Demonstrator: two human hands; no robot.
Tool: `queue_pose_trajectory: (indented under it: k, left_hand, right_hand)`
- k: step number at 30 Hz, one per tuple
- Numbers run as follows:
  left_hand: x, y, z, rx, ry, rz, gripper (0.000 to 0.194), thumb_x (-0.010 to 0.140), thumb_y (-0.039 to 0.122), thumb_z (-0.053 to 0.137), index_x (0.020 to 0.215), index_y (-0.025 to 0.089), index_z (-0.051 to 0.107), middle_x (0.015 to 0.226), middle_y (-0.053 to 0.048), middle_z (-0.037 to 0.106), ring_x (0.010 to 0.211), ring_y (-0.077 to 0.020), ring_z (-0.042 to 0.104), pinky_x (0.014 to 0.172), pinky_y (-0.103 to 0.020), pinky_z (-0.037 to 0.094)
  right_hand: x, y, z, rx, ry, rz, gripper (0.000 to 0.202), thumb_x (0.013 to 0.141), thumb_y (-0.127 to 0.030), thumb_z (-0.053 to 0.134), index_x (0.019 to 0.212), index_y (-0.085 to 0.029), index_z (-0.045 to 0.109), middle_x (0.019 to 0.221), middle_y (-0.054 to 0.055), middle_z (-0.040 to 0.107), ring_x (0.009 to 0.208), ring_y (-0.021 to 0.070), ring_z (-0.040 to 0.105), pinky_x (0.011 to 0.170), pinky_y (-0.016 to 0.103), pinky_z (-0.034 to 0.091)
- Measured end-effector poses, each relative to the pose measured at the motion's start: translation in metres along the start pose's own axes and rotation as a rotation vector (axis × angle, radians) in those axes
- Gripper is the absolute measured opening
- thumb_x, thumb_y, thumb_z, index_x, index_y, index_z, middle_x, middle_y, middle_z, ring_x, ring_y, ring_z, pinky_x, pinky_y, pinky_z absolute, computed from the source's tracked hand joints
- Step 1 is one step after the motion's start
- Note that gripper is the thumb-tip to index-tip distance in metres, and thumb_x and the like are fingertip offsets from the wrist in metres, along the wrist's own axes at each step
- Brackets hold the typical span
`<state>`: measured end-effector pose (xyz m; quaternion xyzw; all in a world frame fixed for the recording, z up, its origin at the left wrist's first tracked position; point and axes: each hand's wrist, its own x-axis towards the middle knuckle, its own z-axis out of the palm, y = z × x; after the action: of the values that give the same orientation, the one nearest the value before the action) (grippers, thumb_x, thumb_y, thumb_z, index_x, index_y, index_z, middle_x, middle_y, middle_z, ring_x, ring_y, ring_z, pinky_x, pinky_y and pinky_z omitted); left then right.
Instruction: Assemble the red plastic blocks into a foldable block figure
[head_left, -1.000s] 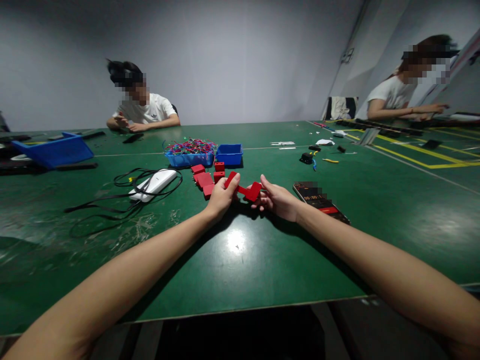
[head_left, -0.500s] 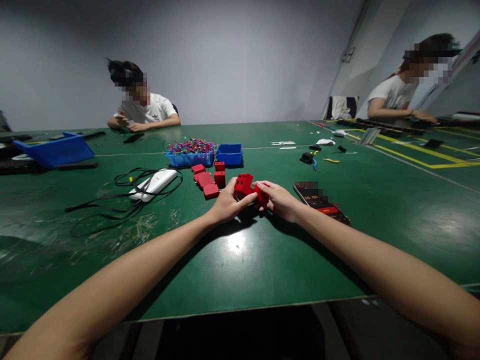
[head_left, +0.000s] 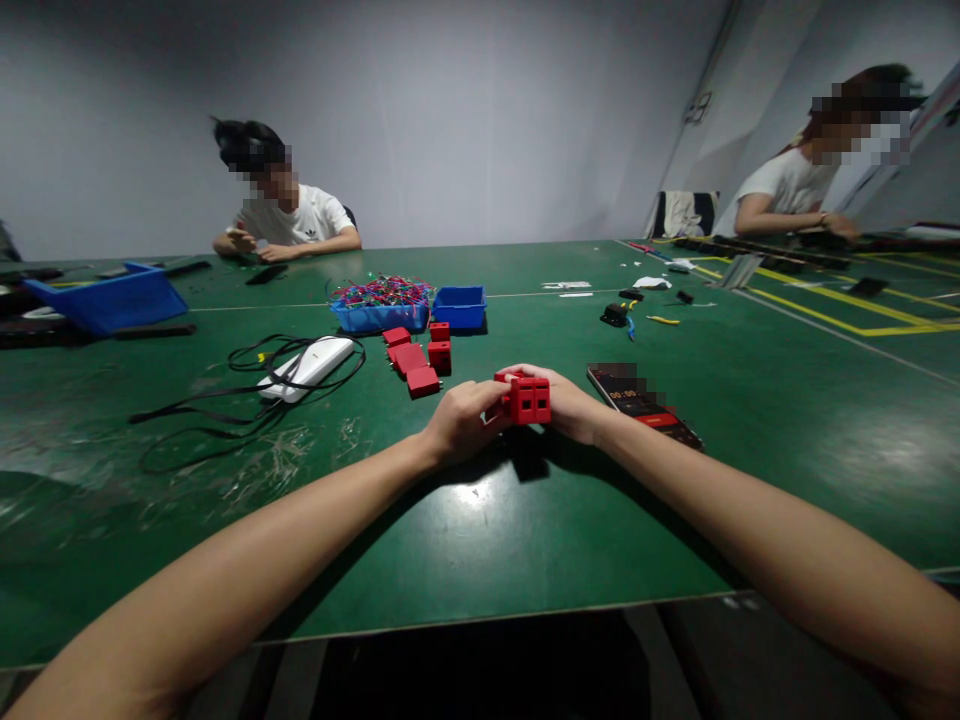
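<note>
head view: green desk (head_left: 480, 545)
left hand (head_left: 463, 420): closed on a red block (head_left: 534, 391)
right hand (head_left: 574, 405): curled around the same block
red pieces (head_left: 410, 358): near blue tray (head_left: 460, 318)

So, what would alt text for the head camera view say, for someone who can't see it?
Left hand and right hand hold a red block with two dark openings above a green table. Beyond lie more red blocks and a blue bin of coloured wires; a phone lies at right.

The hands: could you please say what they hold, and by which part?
A red block, by its left side, in the left hand; the right hand is behind, contact hidden.
</note>
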<state>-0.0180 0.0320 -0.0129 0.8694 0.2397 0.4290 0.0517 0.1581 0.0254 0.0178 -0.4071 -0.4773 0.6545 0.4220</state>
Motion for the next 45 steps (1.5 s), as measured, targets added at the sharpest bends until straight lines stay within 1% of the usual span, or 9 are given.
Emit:
queue_pose_trajectory:
  k: [4,9,15,19,25,30,36,41,45]
  left_hand:
    - [-0.001,-0.001,0.001,0.046,0.017,0.022,0.021,0.086,0.026,0.060,0.103,0.014,0.062,0.081,-0.006,0.069,0.068,-0.0145,0.061,0.066,-0.028,0.049]
    - [0.005,0.000,-0.003,-0.177,0.001,-0.266,0.020,0.085,0.026,0.059,0.102,0.016,0.064,0.075,-0.001,0.067,0.063,-0.0112,0.058,0.061,-0.022,0.045]
    - [0.013,-0.004,-0.002,-0.435,0.061,-0.590,0.034,0.084,0.047,0.060,0.085,0.014,0.063,0.065,0.000,0.061,0.054,-0.0106,0.053,0.051,-0.022,0.043]
    - [0.015,-0.009,-0.001,-0.469,0.088,-0.662,0.043,0.084,0.055,0.056,0.068,0.015,0.055,0.056,0.002,0.055,0.049,-0.0096,0.051,0.047,-0.021,0.040]
    - [0.014,-0.008,-0.001,-0.487,0.037,-0.661,0.042,0.084,0.056,0.058,0.070,0.016,0.053,0.060,0.001,0.057,0.053,-0.0106,0.055,0.051,-0.022,0.045]
    - [0.013,-0.004,-0.002,-0.433,-0.015,-0.591,0.038,0.086,0.051,0.058,0.095,0.014,0.058,0.078,-0.003,0.064,0.066,-0.0133,0.060,0.059,-0.026,0.051]
    - [0.013,0.003,-0.006,-0.300,-0.114,-0.451,0.045,0.082,0.048,0.065,0.112,0.015,0.056,0.100,-0.008,0.067,0.082,-0.0167,0.063,0.072,-0.029,0.051]
    - [0.013,0.000,-0.005,-0.227,-0.120,-0.423,0.040,0.075,0.040,0.072,0.102,0.014,0.060,0.094,-0.007,0.066,0.079,-0.0169,0.060,0.071,-0.029,0.048]
    - [0.013,0.001,-0.005,-0.269,-0.073,-0.473,0.034,0.085,0.047,0.061,0.094,0.014,0.063,0.083,-0.004,0.065,0.071,-0.0137,0.056,0.063,-0.025,0.044]
  right_hand:
    - [-0.001,0.000,-0.001,-0.001,-0.015,-0.006,0.020,0.073,-0.011,0.066,0.091,-0.016,0.065,0.074,0.000,0.069,0.061,0.0111,0.064,0.056,0.021,0.047]
    - [0.003,0.002,-0.001,-0.008,-0.021,0.025,0.013,0.078,-0.011,0.062,0.090,-0.017,0.064,0.068,0.000,0.067,0.054,0.0108,0.060,0.050,0.020,0.045]
    - [0.007,0.004,-0.003,-0.017,-0.024,0.029,0.022,0.097,-0.029,0.045,0.102,-0.018,0.063,0.063,0.000,0.064,0.048,0.0106,0.055,0.047,0.022,0.047]
    - [0.004,0.004,-0.004,-0.053,-0.124,-0.007,0.021,0.090,-0.035,0.059,0.096,-0.015,0.064,0.076,0.004,0.070,0.055,0.0097,0.058,0.047,0.019,0.044]
    - [0.000,0.002,-0.003,-0.042,-0.197,-0.037,0.027,0.078,-0.037,0.073,0.089,-0.014,0.064,0.078,0.005,0.071,0.055,0.0086,0.057,0.047,0.018,0.041]
    - [0.002,0.002,-0.003,-0.036,-0.115,-0.014,0.022,0.084,-0.036,0.068,0.085,-0.015,0.062,0.069,0.003,0.069,0.052,0.0095,0.059,0.048,0.020,0.048]
    - [0.002,0.002,-0.003,-0.063,-0.029,0.035,0.032,0.093,-0.042,0.055,0.075,-0.015,0.059,0.047,-0.002,0.056,0.038,0.0094,0.054,0.037,0.018,0.044]
    - [0.002,0.001,-0.001,-0.045,-0.005,0.044,0.038,0.093,-0.046,0.054,0.075,-0.013,0.062,0.046,-0.001,0.055,0.038,0.0089,0.054,0.038,0.017,0.044]
    - [0.001,-0.003,0.001,0.003,0.023,0.047,0.038,0.095,-0.047,0.050,0.080,-0.014,0.062,0.054,0.002,0.062,0.041,0.0104,0.058,0.038,0.018,0.046]
